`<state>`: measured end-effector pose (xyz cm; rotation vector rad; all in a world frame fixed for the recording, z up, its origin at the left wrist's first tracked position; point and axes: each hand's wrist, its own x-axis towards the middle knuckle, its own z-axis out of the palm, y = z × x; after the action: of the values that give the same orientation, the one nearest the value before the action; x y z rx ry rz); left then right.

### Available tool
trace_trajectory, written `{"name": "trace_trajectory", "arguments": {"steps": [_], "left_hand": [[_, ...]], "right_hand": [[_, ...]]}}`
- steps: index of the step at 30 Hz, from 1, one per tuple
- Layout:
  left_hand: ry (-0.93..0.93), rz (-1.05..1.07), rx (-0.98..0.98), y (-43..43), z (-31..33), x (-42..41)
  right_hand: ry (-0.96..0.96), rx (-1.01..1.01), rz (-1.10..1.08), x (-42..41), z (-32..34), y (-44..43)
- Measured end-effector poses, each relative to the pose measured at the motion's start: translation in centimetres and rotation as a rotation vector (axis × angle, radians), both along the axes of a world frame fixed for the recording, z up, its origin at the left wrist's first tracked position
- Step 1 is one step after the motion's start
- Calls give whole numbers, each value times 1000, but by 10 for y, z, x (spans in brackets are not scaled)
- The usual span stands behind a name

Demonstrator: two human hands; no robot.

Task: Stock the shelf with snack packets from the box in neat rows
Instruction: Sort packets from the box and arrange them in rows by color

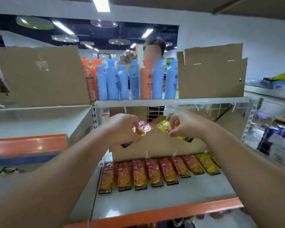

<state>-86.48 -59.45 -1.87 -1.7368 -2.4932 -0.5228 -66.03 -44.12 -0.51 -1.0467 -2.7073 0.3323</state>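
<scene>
Store aisle, metal shelf [163, 199] with an orange front edge. Whole view is motion-blurred, so packet print is unreadable. Cardboard box [155, 145] sits at the back of the shelf, its inside hidden from this angle. Person's left hand [122, 127] pinches a red packet [145, 128], with the fingers covering part of it. Their right hand [186, 124] pinches a yellow packet [164, 127], also partly covered. Both packets are over the box, apart from each other. Flat row of packets [155, 171] lies just in front of the box, red, with yellow at the right end. Up top, bottles [133, 79] hide most of another person [153, 45].
</scene>
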Motion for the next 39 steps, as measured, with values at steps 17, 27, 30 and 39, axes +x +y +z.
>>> {"name": "trace_trajectory", "arguments": {"steps": [17, 27, 30, 39], "left_hand": [[-282, -2, 187, 103, -215, 19], [-161, -29, 240, 144, -283, 64], [-132, 12, 228, 159, -303, 83], [-154, 308, 259, 198, -338, 148]], "right_hand": [[48, -143, -237, 18, -189, 87], [95, -221, -325, 52, -263, 123], [75, -226, -297, 61, -286, 139], [107, -224, -78, 76, -326, 193]]}}
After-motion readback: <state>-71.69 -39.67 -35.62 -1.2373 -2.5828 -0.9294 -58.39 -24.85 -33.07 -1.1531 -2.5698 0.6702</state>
